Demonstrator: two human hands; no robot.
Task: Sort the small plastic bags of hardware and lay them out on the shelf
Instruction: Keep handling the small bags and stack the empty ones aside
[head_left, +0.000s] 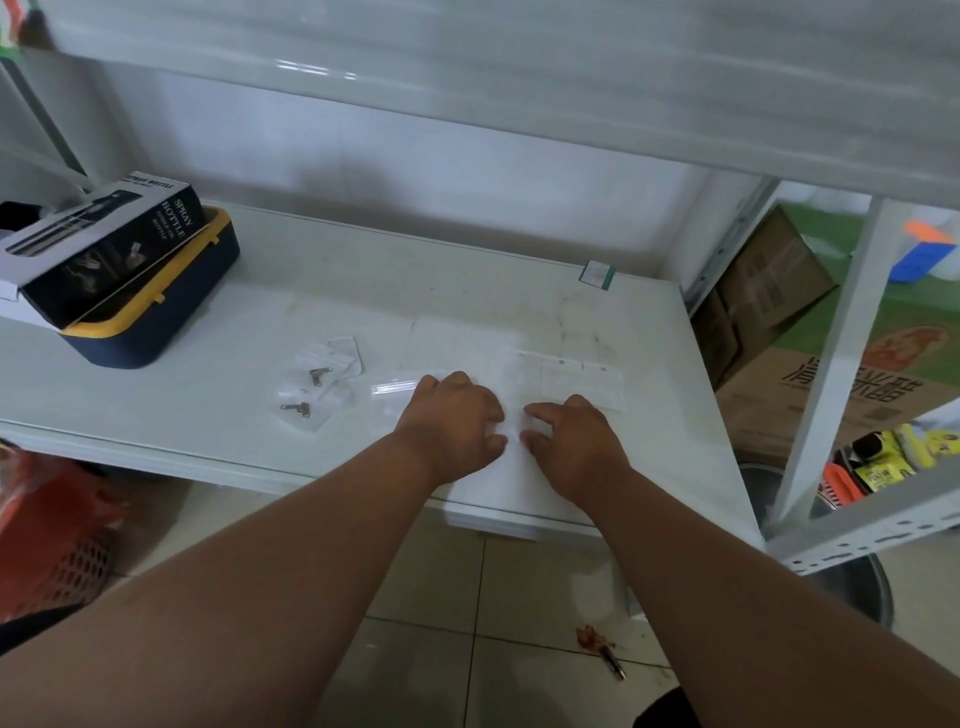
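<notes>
Both hands rest on the white shelf (467, 291). The left hand (451, 423) and right hand (574, 441) curl their fingers over a clear bag (514, 428) between them; whether they pinch it, I cannot tell. More small bags (317, 384) lie to the left. The see-through bags could slide off the front edge or get mixed up.

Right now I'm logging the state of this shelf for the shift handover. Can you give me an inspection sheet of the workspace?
Surface: white shelf, scuffed, faint dark marks.
Job's things: loose pile of bags with metal parts at left; row of clear bags at right.
Clutter: spray bottle box on a blue and yellow case; green-edged tag.
Hands: left hand and right hand down on a bag between them, fingers curled.
Cables: nothing seen.
Surroundings: cardboard boxes, red basket, tiled floor.
</notes>
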